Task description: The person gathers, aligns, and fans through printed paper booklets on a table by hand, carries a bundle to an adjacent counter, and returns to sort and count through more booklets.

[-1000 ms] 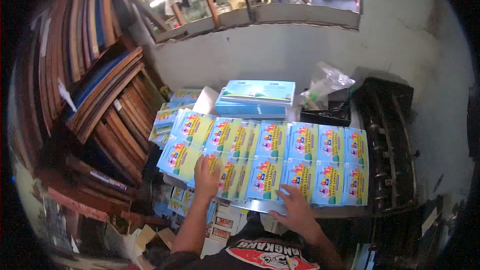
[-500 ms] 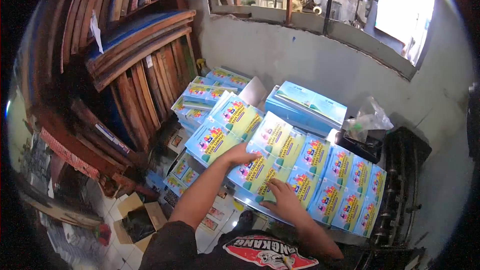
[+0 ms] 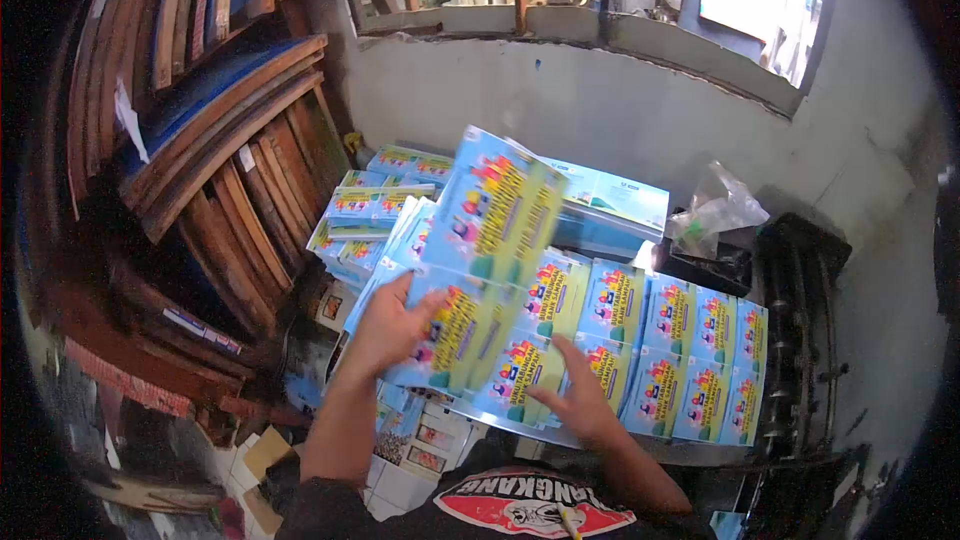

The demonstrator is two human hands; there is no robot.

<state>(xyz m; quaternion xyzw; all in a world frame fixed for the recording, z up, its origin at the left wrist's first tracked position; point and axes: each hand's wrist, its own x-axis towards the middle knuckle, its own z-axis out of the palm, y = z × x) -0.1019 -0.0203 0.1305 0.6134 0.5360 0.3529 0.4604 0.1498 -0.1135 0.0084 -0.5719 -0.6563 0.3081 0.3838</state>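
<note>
My left hand (image 3: 385, 325) grips a small batch of printed sheets (image 3: 500, 205) by the left edge, thumb on top. The batch is raised and tilted above the table, blurred at its right side. Each sheet carries two blue-and-yellow panels with colourful figures and "Buku Tabungan Bank Sampah" lettering. My right hand (image 3: 580, 395) has its thumb and fingers apart, over a row of overlapping matching sheets (image 3: 615, 300); whether it touches them I cannot tell. Farther right the row continues as fanned sheets (image 3: 695, 360).
Behind lies a tall stack of blue sheets (image 3: 615, 200). More printed stacks (image 3: 365, 205) stand at the back left. A black box with a clear plastic bag (image 3: 715, 215) sits at the back right, near dark machinery (image 3: 800, 340). Wooden frames (image 3: 230, 230) fill the left rack.
My left hand has lifted a batch of sheets off the row and swung it left and up. My right hand has come away from that batch. The view has shifted somewhat.
</note>
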